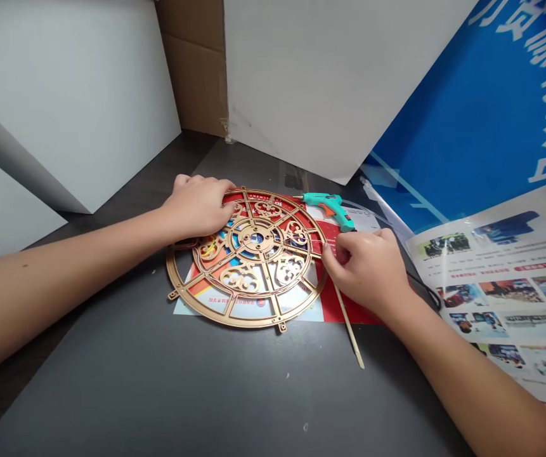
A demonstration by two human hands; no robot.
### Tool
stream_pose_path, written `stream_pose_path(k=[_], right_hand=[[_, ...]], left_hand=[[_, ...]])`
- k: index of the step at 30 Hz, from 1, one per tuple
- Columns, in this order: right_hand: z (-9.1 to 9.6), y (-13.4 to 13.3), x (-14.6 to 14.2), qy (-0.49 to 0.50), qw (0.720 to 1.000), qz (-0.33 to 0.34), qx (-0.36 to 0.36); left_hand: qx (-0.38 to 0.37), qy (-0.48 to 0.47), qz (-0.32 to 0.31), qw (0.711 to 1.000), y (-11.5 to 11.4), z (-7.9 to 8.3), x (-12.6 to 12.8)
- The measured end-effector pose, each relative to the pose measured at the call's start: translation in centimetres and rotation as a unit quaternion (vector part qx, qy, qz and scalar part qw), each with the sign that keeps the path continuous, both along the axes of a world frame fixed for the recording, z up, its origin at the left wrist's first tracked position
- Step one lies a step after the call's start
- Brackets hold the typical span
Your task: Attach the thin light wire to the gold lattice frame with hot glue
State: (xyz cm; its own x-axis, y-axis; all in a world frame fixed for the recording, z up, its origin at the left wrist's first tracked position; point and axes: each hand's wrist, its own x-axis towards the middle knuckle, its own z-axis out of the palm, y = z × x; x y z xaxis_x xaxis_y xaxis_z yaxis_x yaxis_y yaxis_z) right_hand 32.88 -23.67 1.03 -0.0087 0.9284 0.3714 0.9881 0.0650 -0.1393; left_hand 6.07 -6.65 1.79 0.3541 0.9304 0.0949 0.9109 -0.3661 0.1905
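A round gold lattice frame [247, 257] with scrollwork panels and small lugs on its rim lies flat on a printed red and white sheet [344, 304]. My left hand [196, 206] presses down on its upper left part, fingers spread over the rim. My right hand [363, 270] is at the frame's right rim, its fingers pinched around a thin wooden stick [349, 325] that slants down toward the dark tabletop. Just above that hand, a teal and orange hot glue gun [330, 209] lies on the sheet, touching neither hand.
The dark tabletop [158, 381] runs under everything. White boards [330, 76] and a cardboard box [194, 70] stand behind it. A blue printed poster [482, 120] and a glossy leaflet with photos [501, 285] lean at the right, and a black cord [425, 289] runs beside my right hand.
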Motion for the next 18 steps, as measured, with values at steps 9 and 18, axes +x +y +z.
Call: stream_pose_path(k=[9,18], right_hand=[[-1.2,0.5,0.0,0.003,1.0,0.024,-0.014],[-1.3,0.5,-0.5,0.005,0.999,0.045,0.027]], left_hand=[[-0.003,-0.044,0.01,0.999,1.1,-0.9,-0.3],[0.016,-0.042,0.006,0.999,0.9,-1.4,-0.2]])
